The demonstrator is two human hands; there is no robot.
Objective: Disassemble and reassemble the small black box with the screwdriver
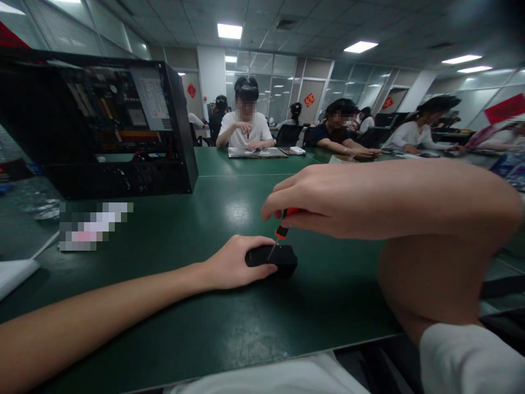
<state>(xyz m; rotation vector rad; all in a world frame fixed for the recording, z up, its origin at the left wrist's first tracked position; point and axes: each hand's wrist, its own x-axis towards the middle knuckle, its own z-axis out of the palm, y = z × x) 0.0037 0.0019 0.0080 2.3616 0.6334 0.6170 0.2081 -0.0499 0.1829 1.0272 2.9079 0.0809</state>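
A small black box-shaped block [287, 261] lies on the green table. My left hand [232, 262] grips its left end, with the thumb along the near side and the fingers over the far side. Above it, my right hand [311, 200] is closed around the handle of a screwdriver [281, 232], black with orange-red parts. The thin shaft slants down to the left, and its tip meets the top of the block between my left thumb and fingers. Exactly what the tip touches is too small to make out.
An open black computer case [180, 131] stands at the back left, boards showing inside. A blurred-out item [96, 227] lies in front of it, and a white object [16, 276] at the left edge. Across the green table [229, 213] sits a person [246, 123]; others work farther right.
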